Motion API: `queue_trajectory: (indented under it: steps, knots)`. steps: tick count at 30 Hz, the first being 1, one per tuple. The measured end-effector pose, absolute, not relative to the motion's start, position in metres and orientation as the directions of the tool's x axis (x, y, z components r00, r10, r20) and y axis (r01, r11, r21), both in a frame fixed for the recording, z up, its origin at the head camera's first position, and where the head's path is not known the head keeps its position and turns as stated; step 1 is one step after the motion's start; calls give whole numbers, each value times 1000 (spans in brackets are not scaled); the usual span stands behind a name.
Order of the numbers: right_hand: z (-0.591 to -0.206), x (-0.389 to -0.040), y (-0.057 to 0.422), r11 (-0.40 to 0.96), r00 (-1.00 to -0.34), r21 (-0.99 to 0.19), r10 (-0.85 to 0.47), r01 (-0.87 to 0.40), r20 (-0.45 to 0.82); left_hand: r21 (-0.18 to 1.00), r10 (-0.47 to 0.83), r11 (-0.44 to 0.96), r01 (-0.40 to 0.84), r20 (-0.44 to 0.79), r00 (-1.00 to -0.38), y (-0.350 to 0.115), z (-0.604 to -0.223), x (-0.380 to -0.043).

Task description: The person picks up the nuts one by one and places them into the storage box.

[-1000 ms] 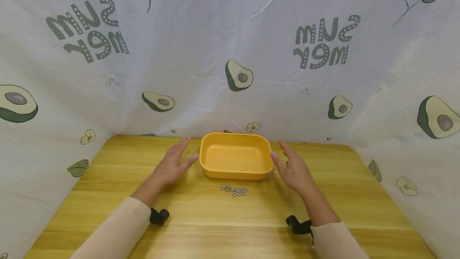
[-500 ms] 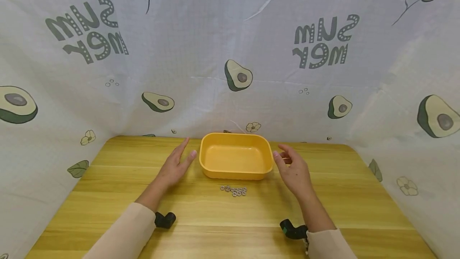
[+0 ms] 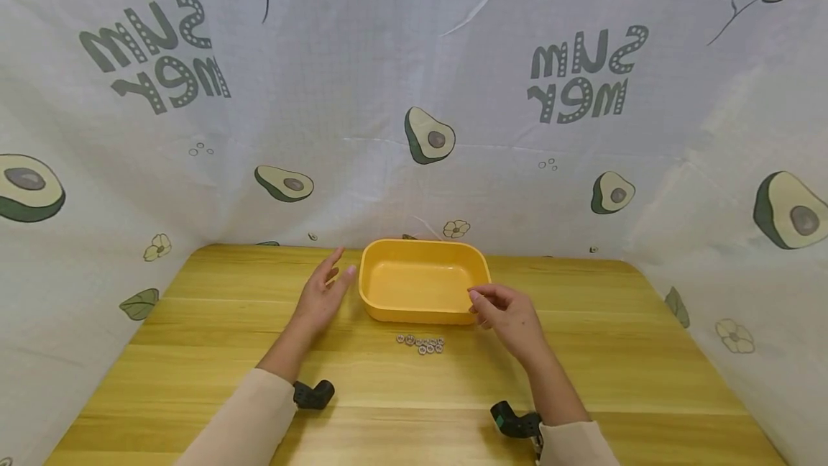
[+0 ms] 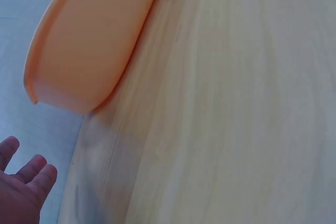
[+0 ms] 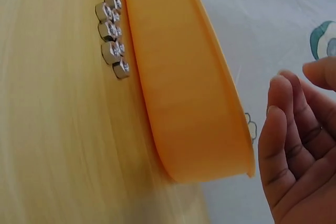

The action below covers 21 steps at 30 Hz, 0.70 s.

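A yellow plastic bin (image 3: pixel 414 316) stands at the back middle of the table, with no contents showing inside. Just in front of it lie several small metal nuts (image 3: pixel 430 345) in a tight cluster, seen also as shiny hex nuts (image 5: pixel 111 31) in the right wrist view. My left hand (image 3: pixel 318 300) hovers beside the bin's left end, fingers relaxed and apart from the rim. My right hand (image 3: pixel 515 322) overlaps the bin's front right corner in the head view. Its fingers bend loosely, and the right wrist view shows a gap between thumb and fingers with nothing in it.
The wooden table (image 3: pixel 388 430) reaches back to a pale cloth curtain (image 3: pixel 362 92) printed with avocados, which also hangs at both sides. A black wrist mount (image 3: pixel 315 395) sits at the left sleeve, and another black mount (image 3: pixel 514 421) at the right sleeve.
My right hand has moved left and toward the front, from beside the bin to its front right corner, its fingers bending more. My left hand has shifted slightly, its wrist moving right. The nuts stay put.
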State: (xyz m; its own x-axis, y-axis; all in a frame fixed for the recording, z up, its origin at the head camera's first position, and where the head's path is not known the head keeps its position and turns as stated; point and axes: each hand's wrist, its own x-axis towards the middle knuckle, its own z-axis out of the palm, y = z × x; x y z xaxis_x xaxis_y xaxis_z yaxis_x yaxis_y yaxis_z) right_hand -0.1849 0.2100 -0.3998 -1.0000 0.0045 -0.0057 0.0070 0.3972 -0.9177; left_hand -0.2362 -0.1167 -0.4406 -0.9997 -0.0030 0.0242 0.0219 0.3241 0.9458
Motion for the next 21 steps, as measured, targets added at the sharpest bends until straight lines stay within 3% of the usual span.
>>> queue_trajectory:
  steps: [6,15,21]
  knots:
    - [-409,-184,206,417,-992,-909,-107,22,-73,967,-50,253,-27,-15,-999,-112,-443,-235]
    - [-425,-182,204,483,-929,-875,-316,15,-190,996,-81,85,2,9,-997,-100,-453,-236]
    - [-431,-180,199,509,-910,-861,-352,12,-220,1000,-110,-15,-8,-10,-994,-91,-460,-238]
